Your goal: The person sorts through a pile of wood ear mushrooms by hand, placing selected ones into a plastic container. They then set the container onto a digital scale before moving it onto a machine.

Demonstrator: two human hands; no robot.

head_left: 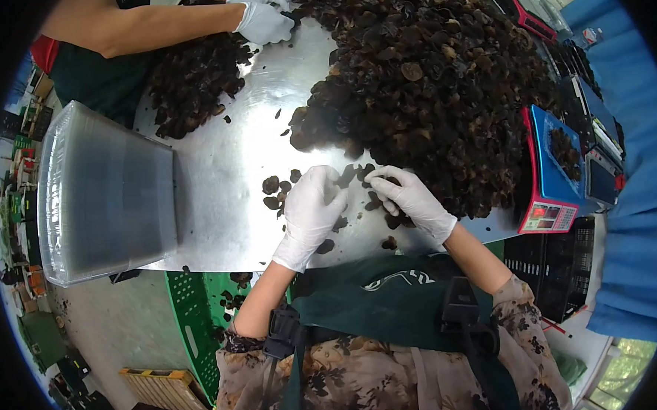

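Note:
Both my hands wear white gloves and are over the near part of a shiny metal table [217, 211]. My left hand [312, 209] has its fingers curled, beside a few loose dark fungus pieces [271, 185]; what it holds, if anything, is hidden. My right hand [410, 201] pinches at a small dark piece [366, 175] by its fingertips, at the near edge of the large heap of dark brown fungus [433, 81]. A gap separates the two hands.
A stack of clear plastic tubs [109, 194] stands at the left. Across the table, a co-worker's gloved hands [265, 23] are near a smaller heap [188, 86]. A red and blue scale [553, 171] sits right. A green crate [193, 323] is below the table edge.

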